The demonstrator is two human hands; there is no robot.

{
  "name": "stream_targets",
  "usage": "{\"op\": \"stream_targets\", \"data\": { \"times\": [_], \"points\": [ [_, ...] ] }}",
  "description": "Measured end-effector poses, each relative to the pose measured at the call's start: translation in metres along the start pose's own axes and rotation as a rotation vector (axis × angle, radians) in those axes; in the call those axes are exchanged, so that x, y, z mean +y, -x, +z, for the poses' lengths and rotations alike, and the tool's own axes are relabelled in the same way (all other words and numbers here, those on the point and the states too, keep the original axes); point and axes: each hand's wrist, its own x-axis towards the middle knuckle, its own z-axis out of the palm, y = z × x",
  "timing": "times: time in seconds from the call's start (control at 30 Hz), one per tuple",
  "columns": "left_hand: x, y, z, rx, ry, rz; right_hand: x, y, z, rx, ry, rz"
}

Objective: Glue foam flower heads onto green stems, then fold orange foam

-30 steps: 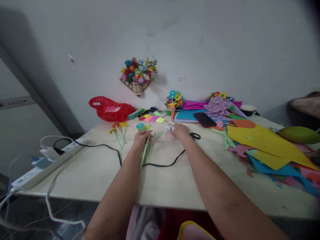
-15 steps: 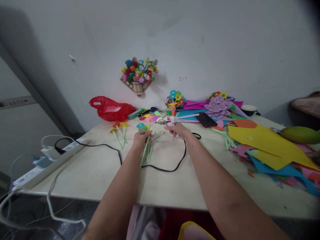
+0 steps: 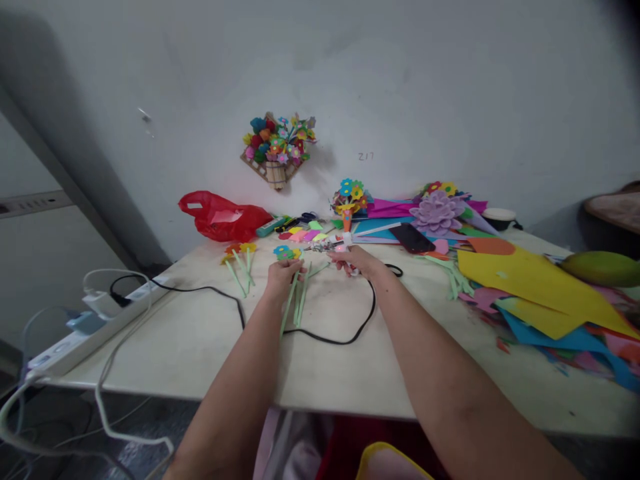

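Pale green strips (image 3: 299, 307) lie across the middle of the desk (image 3: 225, 367) in the head view, the only view I have; clock positions are read from between the two hands, twelve being toward the wall (image 3: 450, 93). The left hand (image 3: 286, 272), at nine o'clock, is pinched narrow on one or more of the strips; I cannot tell how many. The right hand (image 3: 353, 259), at three, is curled around a white glue gun (image 3: 344, 241), whose nozzle points toward nine. A white stick (image 3: 380, 230) projects from its rear toward two. A black cord (image 3: 345, 343) curves through six o'clock, passing out of my sight behind the left forearm.

Blue, green and yellow flowers (image 3: 286, 253) lie just beyond the left hand, at eleven. Farther out toward ten I note orange and yellow flowers (image 3: 239, 251) with green stems and, behind them, a red plastic bag (image 3: 227, 220). A dark phone (image 3: 410, 239) and a lilac flower (image 3: 436, 213) occupy two o'clock; yellow sheets (image 3: 530, 283) spread over coloured scraps at three. A white power strip (image 3: 90, 340) borders the desk at eight.
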Motion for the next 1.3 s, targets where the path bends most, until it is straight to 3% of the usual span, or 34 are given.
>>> {"op": "stream_targets", "data": {
  "times": [1.3],
  "points": [
    [-0.0034,-0.0023,-0.0016,-0.03,0.024,0.031,0.0028,-0.0001,0.0001,0.018,0.002,0.0]
  ]
}}
